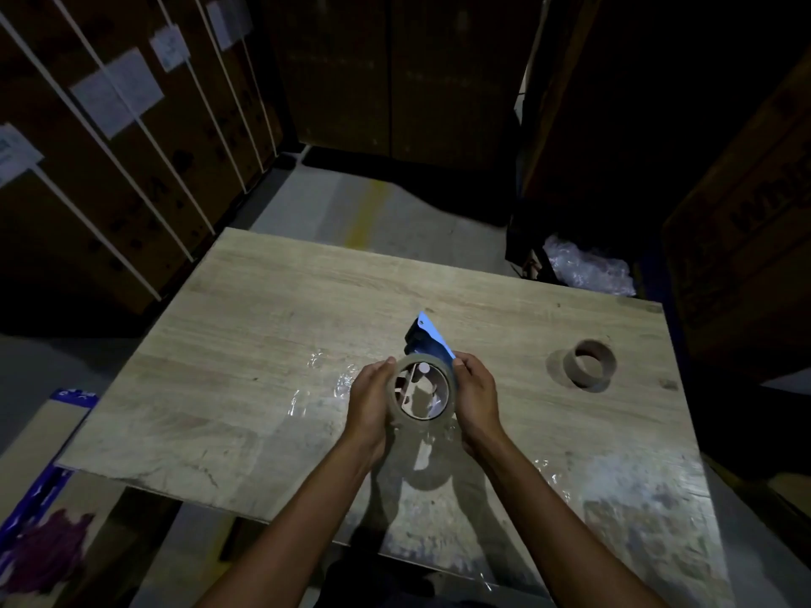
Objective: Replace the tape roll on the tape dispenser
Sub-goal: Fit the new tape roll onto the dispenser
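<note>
Both forearms reach in from 6 o'clock to the middle of the wooden table (263,344). The left hand (371,401) curls round the left side of the new tape roll (442,390), and the right hand (476,397) grips its right side with the thumb at the upper rim. The roll is held between them just above the tabletop, its open core facing the camera. The tape dispenser (432,337) sits right behind the roll: parts of it show through the core, and its blue plate sticks out towards 12 o'clock. Crumpled clear film (324,379) lies on the wood at 9 o'clock from the hands. An empty cardboard core (590,364) stands well apart at 3 o'clock. Beyond the table's far right corner lies bubble wrap (588,267). Strapped cartons (109,168) stand at 10 o'clock.
</note>
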`<state>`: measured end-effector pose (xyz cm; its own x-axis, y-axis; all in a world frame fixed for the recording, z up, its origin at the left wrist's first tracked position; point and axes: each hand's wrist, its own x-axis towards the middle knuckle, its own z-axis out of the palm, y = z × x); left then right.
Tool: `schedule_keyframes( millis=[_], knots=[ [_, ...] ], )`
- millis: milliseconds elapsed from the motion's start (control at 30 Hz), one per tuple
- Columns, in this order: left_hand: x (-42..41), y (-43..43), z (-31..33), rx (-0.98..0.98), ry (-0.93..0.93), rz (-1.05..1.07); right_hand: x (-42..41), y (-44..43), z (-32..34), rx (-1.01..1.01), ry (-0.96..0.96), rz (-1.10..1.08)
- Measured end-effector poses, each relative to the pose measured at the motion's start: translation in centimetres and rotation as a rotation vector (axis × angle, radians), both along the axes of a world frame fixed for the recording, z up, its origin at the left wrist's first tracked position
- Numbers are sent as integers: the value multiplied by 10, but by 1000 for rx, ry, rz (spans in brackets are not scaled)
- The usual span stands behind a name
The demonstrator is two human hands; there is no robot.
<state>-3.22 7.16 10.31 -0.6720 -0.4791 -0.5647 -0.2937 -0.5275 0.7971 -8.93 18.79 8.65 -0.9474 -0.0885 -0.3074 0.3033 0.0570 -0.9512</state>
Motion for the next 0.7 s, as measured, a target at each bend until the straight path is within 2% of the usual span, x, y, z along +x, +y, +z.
schedule_keyframes(
  millis=[133, 267, 400, 500, 567, 700],
  knots=[
    [2, -5, 0, 219, 71, 0, 4, -2, -11, -14, 13, -118],
    [2, -18, 2, 437, 68, -66, 8, -9, -17, -96, -28, -209],
    [2, -31, 1, 451, 89, -256, 17, -17, -16, -238, -164, -296],
    [4, -36, -2, 379, 113, -323, 20, -24, -18, -344, -296, -265],
    [6, -38, -4, 295, 150, -373, 17, -26, -16, -255, -294, -205],
    [6, -47, 1, 123, 233, -448, 9, -27, -1, 128, 4, -117]
  ],
)
